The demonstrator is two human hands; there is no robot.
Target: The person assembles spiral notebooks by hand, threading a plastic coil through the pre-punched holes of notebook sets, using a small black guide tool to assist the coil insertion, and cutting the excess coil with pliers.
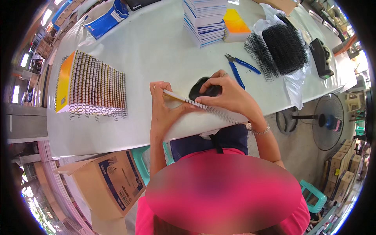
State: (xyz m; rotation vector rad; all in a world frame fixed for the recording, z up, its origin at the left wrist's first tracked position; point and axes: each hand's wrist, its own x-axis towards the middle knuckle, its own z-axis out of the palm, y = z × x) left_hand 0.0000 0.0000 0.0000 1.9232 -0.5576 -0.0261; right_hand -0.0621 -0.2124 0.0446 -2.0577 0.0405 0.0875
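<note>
My left hand [161, 111] grips a thin booklet [172, 94], standing on edge above the table, its fingers and thumb closed around it. A dark spiral binding coil [222, 114] runs along the booklet's edge, and its free end sticks out past the booklet to the lower right. The fingers of my right hand [232, 94] are closed on the coil where it meets the booklet. Just behind those fingers lies a black rounded object [197, 88], partly covered, whose kind I cannot make out. Blue-handled cutting pliers [238, 67] lie spread apart beyond my right hand.
Coil-bound booklets [94, 84] stand stacked at left. Unbound booklets [203, 23] and a yellow-orange one [235, 23] sit at the back. Black coils [284, 47] lie piled on white wrapping beside a tape dispenser [322, 58]. A cardboard box [111, 182] and a fan [323, 121] stand off the table.
</note>
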